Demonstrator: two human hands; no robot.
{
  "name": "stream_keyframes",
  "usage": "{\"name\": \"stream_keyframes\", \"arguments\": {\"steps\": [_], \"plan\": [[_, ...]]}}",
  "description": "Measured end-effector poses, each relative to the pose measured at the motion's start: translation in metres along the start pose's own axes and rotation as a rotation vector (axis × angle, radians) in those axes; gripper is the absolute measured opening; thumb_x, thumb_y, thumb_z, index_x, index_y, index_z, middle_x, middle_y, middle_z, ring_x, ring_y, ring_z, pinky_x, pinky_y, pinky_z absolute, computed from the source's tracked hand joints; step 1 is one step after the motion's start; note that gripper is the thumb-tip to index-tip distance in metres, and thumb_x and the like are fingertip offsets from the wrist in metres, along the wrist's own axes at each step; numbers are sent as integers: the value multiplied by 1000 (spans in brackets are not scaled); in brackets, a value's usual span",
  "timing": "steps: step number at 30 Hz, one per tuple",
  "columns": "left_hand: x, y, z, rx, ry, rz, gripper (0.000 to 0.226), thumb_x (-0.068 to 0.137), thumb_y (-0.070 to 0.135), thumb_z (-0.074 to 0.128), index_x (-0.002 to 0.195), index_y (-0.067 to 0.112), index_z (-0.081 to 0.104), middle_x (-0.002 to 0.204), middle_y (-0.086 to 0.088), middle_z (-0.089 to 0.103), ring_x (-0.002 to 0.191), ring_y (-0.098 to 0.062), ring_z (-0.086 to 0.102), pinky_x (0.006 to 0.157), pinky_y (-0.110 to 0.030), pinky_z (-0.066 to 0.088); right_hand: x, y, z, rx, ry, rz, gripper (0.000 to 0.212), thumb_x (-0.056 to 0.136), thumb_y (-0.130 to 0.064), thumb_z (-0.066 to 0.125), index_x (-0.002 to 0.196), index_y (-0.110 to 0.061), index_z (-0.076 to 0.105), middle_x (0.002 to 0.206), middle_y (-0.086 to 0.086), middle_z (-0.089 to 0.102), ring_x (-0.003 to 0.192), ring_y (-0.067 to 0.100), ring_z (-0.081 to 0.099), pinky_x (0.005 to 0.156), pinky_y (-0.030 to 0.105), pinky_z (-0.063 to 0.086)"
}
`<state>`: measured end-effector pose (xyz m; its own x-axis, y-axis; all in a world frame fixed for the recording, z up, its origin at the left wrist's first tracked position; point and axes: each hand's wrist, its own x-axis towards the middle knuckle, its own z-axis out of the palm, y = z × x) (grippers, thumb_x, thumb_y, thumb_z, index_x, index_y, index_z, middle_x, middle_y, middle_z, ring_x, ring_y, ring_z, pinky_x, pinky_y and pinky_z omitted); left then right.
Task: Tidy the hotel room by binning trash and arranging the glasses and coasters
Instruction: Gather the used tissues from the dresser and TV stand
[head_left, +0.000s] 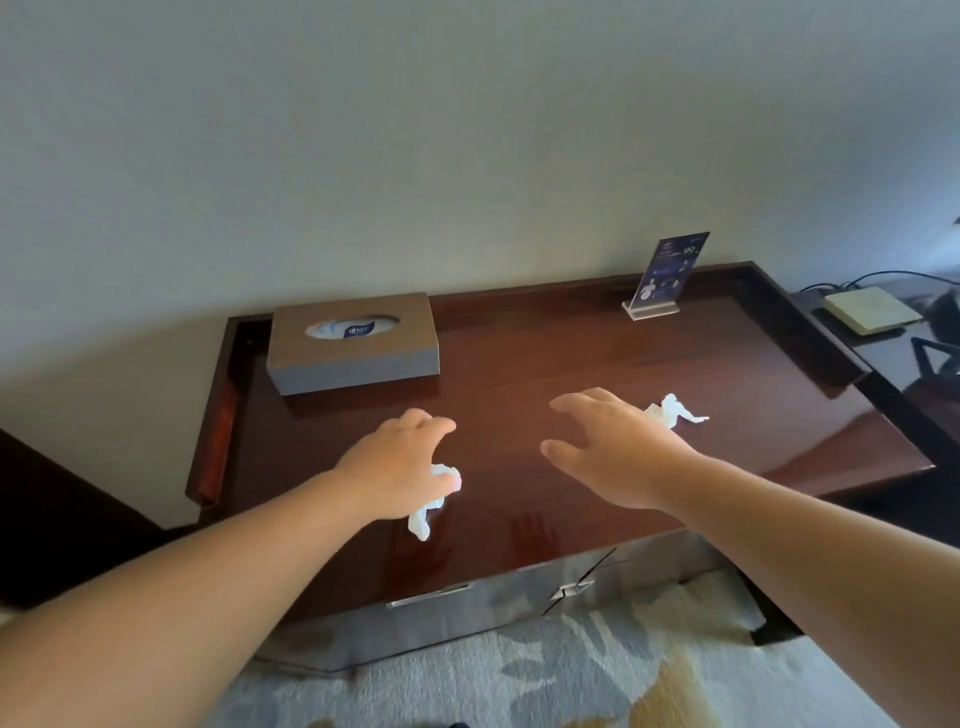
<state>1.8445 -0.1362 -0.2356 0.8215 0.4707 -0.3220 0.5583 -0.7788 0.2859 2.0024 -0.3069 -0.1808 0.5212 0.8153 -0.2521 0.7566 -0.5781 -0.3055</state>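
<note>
Two crumpled white tissues lie on a dark red wooden cabinet top. My left hand is over the near tissue; its fingers curl down and its thumb side touches the tissue, which sticks out below the palm. My right hand hovers above the wood with fingers spread and loosely bent, just left of the second tissue, whose near end it hides. No glasses or coasters are in view.
A brown tissue box stands at the back left. A blue card in a clear stand is at the back right. A lower side table to the right holds a pale flat box and cables. Patterned carpet lies below.
</note>
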Motion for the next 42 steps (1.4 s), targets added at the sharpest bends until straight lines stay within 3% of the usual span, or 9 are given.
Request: {"name": "stream_keyframes", "arguments": {"steps": [7,12,15,17,21,30,35,39,42], "plan": [[25,-19,44,181,-202,12,81,82,41,65,149,37,18,161,-4,2,146,-27,11,112,-46,29,23,20,32,21,-112,15,58,92,-53,48,144,-30,36,147,-8,37,126,18,48,97,33,44],[34,-26,70,239,-245,26,67,87,16,55,145,34,27,158,-4,12,142,-27,18,107,-43,34,29,40,53,27,-164,32,57,92,-52,48,143,-30,38,146,-8,38,126,18,48,96,32,44],[37,-22,74,235,-112,35,33,89,4,46,116,23,45,126,-1,40,112,-23,42,83,-36,46,32,48,56,34,-173,46,57,92,-52,49,143,-29,38,146,-7,39,126,18,48,96,32,44],[41,-20,72,231,-120,37,11,94,9,43,99,19,44,103,0,41,90,-21,47,73,-37,46,34,52,55,34,-173,50,57,92,-52,49,143,-29,38,145,-6,39,125,18,48,97,33,44],[53,-9,59,138,-135,87,13,99,18,36,87,20,41,89,0,47,71,-21,51,64,-38,44,34,57,46,45,-152,61,58,92,-52,49,144,-29,36,146,-7,38,126,18,48,96,34,45],[83,66,12,61,181,336,17,97,25,36,86,19,48,83,6,59,85,-17,47,70,-33,38,21,87,5,37,-39,153,58,92,-50,50,144,-28,37,146,-5,37,128,21,46,96,35,43],[96,105,0,6,136,340,20,98,35,40,86,21,44,81,6,51,72,-17,54,59,-34,43,20,120,-6,58,-10,205,57,91,-51,51,143,-29,39,148,-5,37,127,20,46,95,34,44],[113,134,2,-41,118,342,8,96,23,42,89,20,41,79,6,49,69,-21,55,60,-40,47,32,152,-10,65,-16,215,54,91,-49,52,140,-30,41,142,-4,41,120,22,51,86,33,46],[128,152,7,-62,84,321,9,95,15,40,99,22,45,88,8,52,72,-17,55,63,-37,48,50,178,-12,70,-33,195,55,90,-48,52,141,-30,40,142,-4,41,124,23,47,92,35,45]]}}
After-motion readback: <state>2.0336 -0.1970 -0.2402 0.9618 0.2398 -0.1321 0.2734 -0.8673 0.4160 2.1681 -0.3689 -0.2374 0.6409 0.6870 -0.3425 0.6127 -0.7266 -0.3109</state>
